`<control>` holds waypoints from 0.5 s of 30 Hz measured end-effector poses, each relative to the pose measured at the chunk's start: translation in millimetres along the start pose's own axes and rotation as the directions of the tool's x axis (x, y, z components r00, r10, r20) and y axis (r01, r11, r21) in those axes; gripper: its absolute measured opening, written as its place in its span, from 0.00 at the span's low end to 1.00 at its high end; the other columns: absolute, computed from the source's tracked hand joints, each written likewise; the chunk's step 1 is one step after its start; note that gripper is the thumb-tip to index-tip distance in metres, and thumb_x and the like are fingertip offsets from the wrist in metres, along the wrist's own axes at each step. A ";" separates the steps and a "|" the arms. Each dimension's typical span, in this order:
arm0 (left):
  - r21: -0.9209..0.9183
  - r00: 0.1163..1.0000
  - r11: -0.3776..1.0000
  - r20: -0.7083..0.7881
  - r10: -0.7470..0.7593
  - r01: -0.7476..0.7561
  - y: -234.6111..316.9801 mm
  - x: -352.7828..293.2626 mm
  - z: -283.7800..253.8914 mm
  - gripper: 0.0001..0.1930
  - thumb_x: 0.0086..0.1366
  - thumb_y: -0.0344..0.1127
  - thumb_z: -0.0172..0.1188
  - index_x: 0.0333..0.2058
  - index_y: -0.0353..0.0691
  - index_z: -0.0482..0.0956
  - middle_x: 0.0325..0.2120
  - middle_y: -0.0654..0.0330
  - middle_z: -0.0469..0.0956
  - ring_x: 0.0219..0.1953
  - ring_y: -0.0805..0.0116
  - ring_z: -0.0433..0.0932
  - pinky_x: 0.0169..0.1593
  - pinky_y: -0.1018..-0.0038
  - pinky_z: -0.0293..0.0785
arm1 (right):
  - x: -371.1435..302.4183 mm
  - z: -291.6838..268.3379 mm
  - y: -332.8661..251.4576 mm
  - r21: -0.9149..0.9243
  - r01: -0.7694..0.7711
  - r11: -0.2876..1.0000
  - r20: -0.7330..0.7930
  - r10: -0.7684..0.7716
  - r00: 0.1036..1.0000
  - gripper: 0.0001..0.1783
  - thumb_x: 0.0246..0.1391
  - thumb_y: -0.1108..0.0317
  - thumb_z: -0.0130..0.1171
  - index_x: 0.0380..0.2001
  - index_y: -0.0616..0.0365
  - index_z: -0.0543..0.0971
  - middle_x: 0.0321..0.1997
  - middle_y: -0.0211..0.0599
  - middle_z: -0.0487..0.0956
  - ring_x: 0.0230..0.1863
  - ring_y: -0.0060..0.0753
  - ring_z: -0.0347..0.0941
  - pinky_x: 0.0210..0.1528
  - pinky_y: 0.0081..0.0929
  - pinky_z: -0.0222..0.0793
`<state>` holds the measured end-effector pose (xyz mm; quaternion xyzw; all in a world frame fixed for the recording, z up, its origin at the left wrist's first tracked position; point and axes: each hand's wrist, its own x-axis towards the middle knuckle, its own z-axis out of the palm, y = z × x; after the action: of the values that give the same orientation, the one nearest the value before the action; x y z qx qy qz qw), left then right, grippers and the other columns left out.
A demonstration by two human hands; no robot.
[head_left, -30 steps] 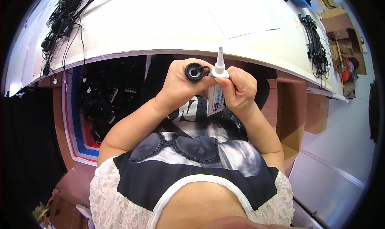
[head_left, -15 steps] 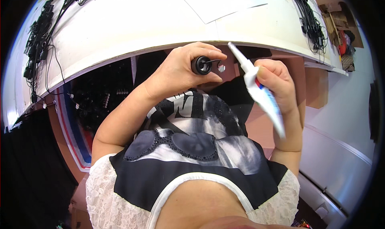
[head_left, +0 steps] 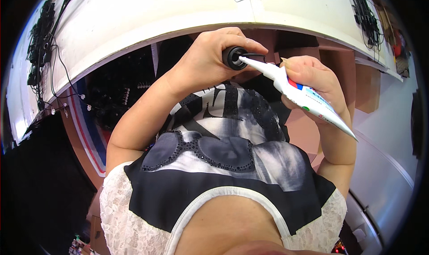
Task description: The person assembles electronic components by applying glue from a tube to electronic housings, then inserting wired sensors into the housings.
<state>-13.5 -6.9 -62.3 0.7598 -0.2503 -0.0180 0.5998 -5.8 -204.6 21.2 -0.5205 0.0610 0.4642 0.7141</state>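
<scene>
Holding the black cylinder point(head_left: 228, 59) at the upper centre of the frame in the left hand point(head_left: 205, 58), curled round it. Gripping the white tube point(head_left: 308, 101) right of centre in the right hand point(head_left: 319, 76), closed about its upper end. Seems partway along, with the nozzle point(head_left: 258, 66) bare and at the cylinder's open end, not yet drawn back; impossible to tell of any contents released. Slanting the white tube lengthwise from lower right to upper left, nozzle-first.

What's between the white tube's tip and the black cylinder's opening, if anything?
Nothing visible: the right hand holds the white tube with its tip at the opening of the black cylinder. A thin black cable runs close beside the tip.
</scene>
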 end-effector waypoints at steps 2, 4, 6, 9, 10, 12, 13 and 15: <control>0.031 1.000 0.999 0.007 0.018 -0.018 2.0 -1.2 0.6 0.20 0.42 0.20 0.64 0.38 0.41 0.80 0.25 0.64 0.75 0.30 0.74 0.74 0.33 0.79 0.69 | -1.2 0.8 2.1 -0.075 0.000 0.997 0.004 0.000 1.000 0.14 0.55 0.65 0.50 0.25 0.68 0.72 0.13 0.31 0.68 0.09 0.12 0.55 0.11 0.14 0.46; 0.005 0.999 0.999 0.012 0.042 -0.042 2.4 -1.0 3.1 0.20 0.42 0.21 0.64 0.38 0.41 0.80 0.25 0.64 0.75 0.30 0.74 0.74 0.34 0.78 0.69 | -1.9 2.6 4.6 -0.084 0.012 0.996 -0.019 -0.014 1.000 0.14 0.55 0.65 0.50 0.25 0.68 0.72 0.13 0.31 0.68 0.09 0.13 0.55 0.11 0.14 0.46; -0.009 0.996 0.996 -0.003 0.085 -0.085 2.7 -2.1 4.6 0.18 0.43 0.24 0.66 0.38 0.40 0.80 0.25 0.64 0.75 0.30 0.74 0.74 0.34 0.79 0.69 | -1.3 2.6 5.0 -0.092 0.013 0.996 -0.018 -0.015 1.000 0.14 0.56 0.65 0.49 0.25 0.67 0.72 0.13 0.31 0.69 0.09 0.13 0.56 0.11 0.14 0.46; -0.037 0.990 0.990 -0.033 0.135 -0.136 -1.5 -4.9 10.0 0.18 0.44 0.25 0.66 0.38 0.39 0.80 0.25 0.64 0.74 0.30 0.74 0.74 0.34 0.79 0.69 | -1.9 6.3 4.6 -0.114 -0.009 0.993 -0.050 0.003 0.999 0.14 0.55 0.64 0.51 0.26 0.67 0.73 0.14 0.31 0.70 0.10 0.13 0.58 0.11 0.13 0.49; -0.034 0.990 0.990 -0.030 0.136 -0.137 -1.6 -5.4 10.1 0.18 0.44 0.25 0.66 0.38 0.39 0.80 0.25 0.64 0.74 0.30 0.74 0.74 0.34 0.79 0.69 | -1.4 6.6 6.5 -0.112 -0.005 0.994 -0.049 -0.001 0.999 0.14 0.55 0.64 0.51 0.26 0.67 0.73 0.14 0.31 0.70 0.10 0.13 0.58 0.11 0.13 0.49; 0.010 0.989 0.989 -0.024 0.145 -0.145 -1.6 -4.3 10.0 0.16 0.45 0.27 0.66 0.37 0.39 0.80 0.25 0.64 0.74 0.29 0.74 0.74 0.34 0.80 0.69 | -0.5 5.3 10.2 -0.093 -0.015 0.996 -0.079 0.007 0.997 0.13 0.54 0.64 0.52 0.27 0.66 0.75 0.15 0.31 0.72 0.11 0.14 0.61 0.13 0.11 0.52; 0.012 0.989 0.989 -0.021 0.148 -0.148 -0.1 -3.6 9.5 0.16 0.45 0.27 0.66 0.37 0.39 0.80 0.25 0.64 0.74 0.29 0.74 0.74 0.34 0.80 0.69 | -1.3 3.0 9.8 -0.139 -0.034 0.990 -0.030 0.030 0.999 0.13 0.53 0.64 0.53 0.26 0.65 0.76 0.17 0.30 0.73 0.13 0.13 0.64 0.14 0.09 0.54; 0.001 0.996 0.997 -0.051 0.071 -0.071 4.4 -3.4 7.6 0.16 0.45 0.27 0.67 0.37 0.40 0.80 0.25 0.65 0.74 0.29 0.76 0.74 0.34 0.81 0.69 | -4.4 2.3 8.0 -0.160 -0.004 0.987 -0.060 -0.006 0.998 0.13 0.53 0.64 0.53 0.26 0.65 0.76 0.18 0.29 0.74 0.14 0.11 0.64 0.15 0.09 0.55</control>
<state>-20.5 -13.1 -61.4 0.7503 -0.2618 0.0226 0.6067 -15.0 -205.1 19.2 -0.5901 0.0446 0.4512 0.6680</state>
